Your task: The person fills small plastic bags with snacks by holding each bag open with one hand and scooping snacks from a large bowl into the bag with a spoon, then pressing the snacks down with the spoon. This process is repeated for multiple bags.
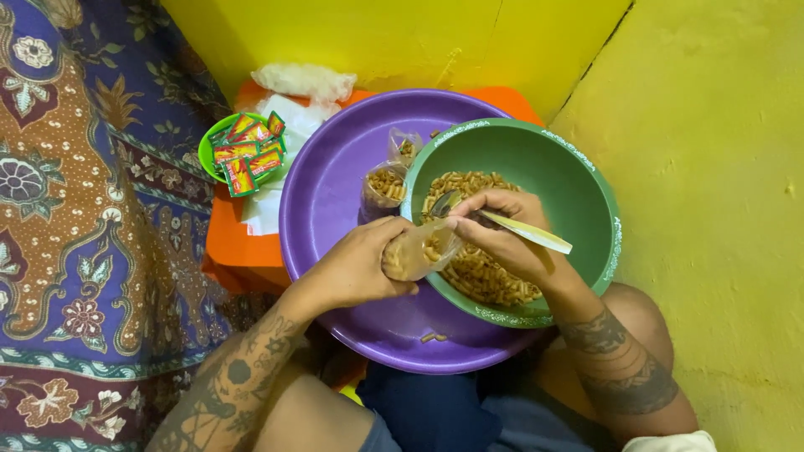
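green bowl point(578, 180) of pasta, bag point(416, 251) part-filled, 2 filled bags point(385, 188)

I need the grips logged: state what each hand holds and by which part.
Left hand grips a small clear bag around its side, mouth open. Right hand holds a spoon by its handle, over the green bowl.

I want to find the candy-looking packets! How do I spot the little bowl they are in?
Start at the big purple basin. Look to its upper left, on the orange surface: a small bright green bowl sits there. It alone is filled with little red and green sachets, not pasta.
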